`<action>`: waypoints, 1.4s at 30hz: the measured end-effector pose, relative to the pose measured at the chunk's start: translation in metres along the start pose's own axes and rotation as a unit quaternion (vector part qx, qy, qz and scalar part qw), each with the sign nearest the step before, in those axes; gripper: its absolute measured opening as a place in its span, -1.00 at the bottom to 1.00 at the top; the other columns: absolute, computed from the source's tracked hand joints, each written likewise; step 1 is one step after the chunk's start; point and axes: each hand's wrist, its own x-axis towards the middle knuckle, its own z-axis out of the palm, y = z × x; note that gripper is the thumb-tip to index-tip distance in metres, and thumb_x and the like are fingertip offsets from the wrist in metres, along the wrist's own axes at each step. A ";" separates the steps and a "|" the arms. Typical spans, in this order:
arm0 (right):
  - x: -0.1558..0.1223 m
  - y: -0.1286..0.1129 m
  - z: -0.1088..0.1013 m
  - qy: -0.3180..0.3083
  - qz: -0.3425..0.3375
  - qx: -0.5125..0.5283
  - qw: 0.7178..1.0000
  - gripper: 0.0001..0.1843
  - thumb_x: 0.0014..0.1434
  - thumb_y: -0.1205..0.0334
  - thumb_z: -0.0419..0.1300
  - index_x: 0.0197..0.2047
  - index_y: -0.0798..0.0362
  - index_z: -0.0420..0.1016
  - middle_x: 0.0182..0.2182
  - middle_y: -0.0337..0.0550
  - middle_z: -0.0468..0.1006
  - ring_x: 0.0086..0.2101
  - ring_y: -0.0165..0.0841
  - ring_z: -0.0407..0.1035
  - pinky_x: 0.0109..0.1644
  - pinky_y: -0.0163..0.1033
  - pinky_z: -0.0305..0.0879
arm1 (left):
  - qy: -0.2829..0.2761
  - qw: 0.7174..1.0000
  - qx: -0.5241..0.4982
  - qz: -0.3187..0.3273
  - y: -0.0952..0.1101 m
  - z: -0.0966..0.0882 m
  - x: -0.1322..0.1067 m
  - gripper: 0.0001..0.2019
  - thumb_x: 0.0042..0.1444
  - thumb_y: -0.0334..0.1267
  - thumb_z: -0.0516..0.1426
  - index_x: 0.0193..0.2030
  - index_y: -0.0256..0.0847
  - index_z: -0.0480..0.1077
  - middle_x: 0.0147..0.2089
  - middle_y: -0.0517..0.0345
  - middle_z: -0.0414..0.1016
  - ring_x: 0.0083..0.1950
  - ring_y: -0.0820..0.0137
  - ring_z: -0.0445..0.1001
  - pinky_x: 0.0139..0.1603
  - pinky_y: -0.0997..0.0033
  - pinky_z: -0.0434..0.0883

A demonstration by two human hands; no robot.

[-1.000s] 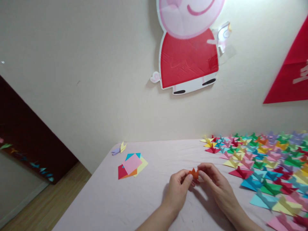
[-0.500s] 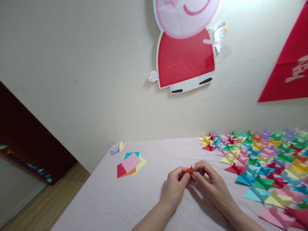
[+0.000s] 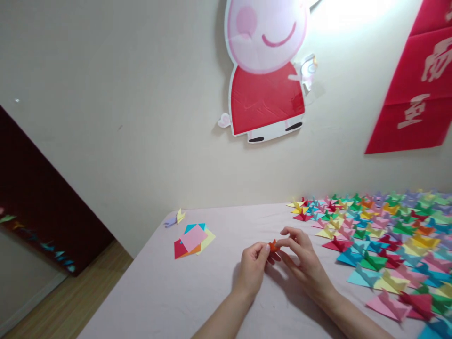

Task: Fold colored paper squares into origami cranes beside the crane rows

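A small folded piece of orange paper (image 3: 273, 245) is pinched between the thumb and fingers of my left hand (image 3: 253, 268), low over the table. My right hand (image 3: 306, 263) is just to its right with the fingers spread and bent. One right fingertip is at the paper's edge; whether it touches cannot be made out. The paper's lower part is hidden by fingers.
Rows of folded paper cranes (image 3: 388, 261) in many colours cover the table's right side. Loose square paper sheets (image 3: 193, 238) lie at the left, near two folded paper pieces (image 3: 175, 219). A wall (image 3: 158, 155) stands behind the tablecloth (image 3: 155, 282).
My right hand's fingers have loosened and spread away from the orange paper. My left hand keeps its pinch on it. The camera view has shifted slightly.
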 end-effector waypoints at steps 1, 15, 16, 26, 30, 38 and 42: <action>0.000 0.001 -0.001 0.000 -0.016 -0.027 0.999 -0.86 0.24 0.27 0.14 -0.23 -0.11 0.53 -0.08 -0.06 0.40 -0.14 -0.19 0.32 -0.07 -0.08 0.35 | 0.002 1.000 -0.004 0.001 0.000 0.000 0.000 -0.60 0.19 0.05 0.10 -0.36 -0.28 0.50 -0.45 0.13 0.50 -0.36 0.36 0.40 -0.25 0.40 0.34; -0.001 0.007 0.001 -0.056 0.021 0.001 0.998 -0.80 0.23 0.07 0.20 -0.37 -0.13 0.61 -0.05 -0.06 0.44 -0.11 -0.14 0.29 -0.03 -0.03 0.37 | 0.040 0.993 -0.100 -0.040 -0.007 0.000 0.005 -0.70 -0.02 -0.08 0.31 -0.24 -0.28 0.54 -0.23 0.00 0.63 -0.23 0.31 0.52 -0.20 0.40 0.39; -0.001 0.007 0.002 -0.059 0.026 0.000 0.998 -0.79 0.23 0.07 0.20 -0.39 -0.12 0.61 -0.05 -0.06 0.44 -0.10 -0.13 0.28 -0.03 -0.03 0.36 | 0.046 0.993 -0.102 -0.043 -0.007 0.000 0.005 -0.71 -0.03 -0.10 0.31 -0.25 -0.28 0.54 -0.24 0.01 0.63 -0.24 0.31 0.52 -0.21 0.40 0.39; 0.005 0.004 -0.005 -0.064 0.058 0.026 0.996 -0.74 0.28 0.11 0.11 -0.35 -0.11 0.61 -0.11 -0.05 0.47 -0.10 -0.15 0.31 0.00 -0.04 0.31 | 0.051 0.994 -0.090 -0.040 -0.006 0.004 0.006 -0.77 0.03 -0.13 0.27 -0.29 -0.28 0.53 -0.34 0.07 0.60 -0.33 0.37 0.48 -0.26 0.46 0.36; 0.003 0.001 -0.005 -0.085 0.083 0.071 0.990 -0.82 0.26 0.16 0.10 -0.24 -0.04 0.53 -0.36 -0.16 0.49 -0.30 -0.27 0.39 -0.19 -0.20 0.34 | 0.082 0.992 -0.089 -0.033 -0.005 0.000 0.006 -0.72 0.03 -0.08 0.27 -0.29 -0.29 0.53 -0.37 0.08 0.58 -0.37 0.40 0.44 -0.31 0.48 0.33; -0.002 -0.006 0.002 -0.184 0.147 0.130 0.963 -0.80 0.25 0.14 0.10 -0.20 0.00 0.52 -0.52 -0.29 0.50 -0.52 -0.42 0.33 -0.39 -0.35 0.22 | 0.077 0.988 -0.126 -0.040 -0.009 0.000 0.007 -0.72 -0.03 -0.10 0.32 -0.29 -0.29 0.52 -0.35 0.09 0.59 -0.37 0.44 0.44 -0.32 0.51 0.31; 0.002 -0.007 0.002 -0.168 0.226 0.162 0.946 -0.68 0.22 -0.01 0.13 -0.41 0.03 0.49 -0.63 -0.31 0.45 -0.62 -0.46 0.22 -0.50 -0.36 0.12 | 0.074 0.987 -0.125 -0.064 -0.011 0.003 0.007 -0.69 -0.10 -0.13 0.36 -0.27 -0.28 0.50 -0.41 0.13 0.58 -0.46 0.47 0.42 -0.41 0.54 0.28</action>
